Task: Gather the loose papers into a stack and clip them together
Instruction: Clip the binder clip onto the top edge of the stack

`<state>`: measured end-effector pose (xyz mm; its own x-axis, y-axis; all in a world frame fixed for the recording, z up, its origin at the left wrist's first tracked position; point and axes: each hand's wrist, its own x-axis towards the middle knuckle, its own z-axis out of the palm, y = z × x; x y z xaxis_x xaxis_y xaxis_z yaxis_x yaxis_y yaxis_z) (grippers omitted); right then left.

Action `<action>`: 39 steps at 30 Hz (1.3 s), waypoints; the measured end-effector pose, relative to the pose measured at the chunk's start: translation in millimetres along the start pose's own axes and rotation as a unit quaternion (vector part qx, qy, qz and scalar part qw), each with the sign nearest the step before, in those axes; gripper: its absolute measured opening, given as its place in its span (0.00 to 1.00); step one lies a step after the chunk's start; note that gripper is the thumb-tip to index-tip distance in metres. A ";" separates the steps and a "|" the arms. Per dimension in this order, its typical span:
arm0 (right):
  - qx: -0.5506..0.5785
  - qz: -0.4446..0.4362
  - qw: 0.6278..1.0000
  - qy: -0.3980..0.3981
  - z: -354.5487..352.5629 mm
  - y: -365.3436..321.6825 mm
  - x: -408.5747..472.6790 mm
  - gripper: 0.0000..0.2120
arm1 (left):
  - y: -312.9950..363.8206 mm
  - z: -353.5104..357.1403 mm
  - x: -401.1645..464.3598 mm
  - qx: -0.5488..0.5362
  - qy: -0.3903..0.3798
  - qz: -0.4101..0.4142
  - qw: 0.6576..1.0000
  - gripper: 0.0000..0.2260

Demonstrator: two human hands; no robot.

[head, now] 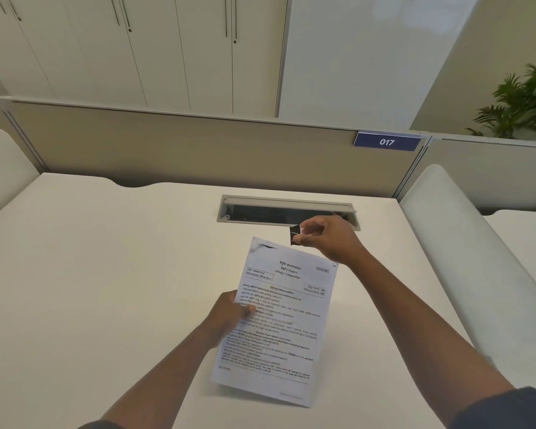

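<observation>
Over the white tabletop [106,258], left hand [229,314] grips the printed white paper stack [279,320] while right hand [325,239] pinches a black metal binder clip [294,235] near the far-edge cable tray [287,209].

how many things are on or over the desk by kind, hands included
hands: 2, left holding the papers, right pinching the clip
stack of papers: 1
binder clip: 1
cable tray set in the desk: 1
total: 5
</observation>
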<state>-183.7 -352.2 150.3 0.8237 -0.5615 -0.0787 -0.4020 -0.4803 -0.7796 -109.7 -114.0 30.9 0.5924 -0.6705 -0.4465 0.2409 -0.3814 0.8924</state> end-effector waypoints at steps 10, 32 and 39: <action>0.539 0.174 0.821 -0.079 50.3 3.4 -37.8 0.12 | -5.1 -5.2 -1.5 0.004 0.006 0.003 1.000 0.06; 0.063 -0.165 0.984 0.012 58.6 8.3 -76.6 0.11 | -8.4 -6.3 5.5 0.016 -0.006 0.003 1.000 0.07; 0.013 -0.195 0.979 0.049 63.0 15.6 -74.4 0.13 | -9.9 -6.3 7.1 0.017 -0.007 0.001 1.000 0.08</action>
<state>-226.1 -275.4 104.8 0.8694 -0.4014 0.2883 -0.0525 -0.6551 -0.7537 -103.0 -111.0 19.3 0.5813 -0.6801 -0.4467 0.2136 -0.4022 0.8903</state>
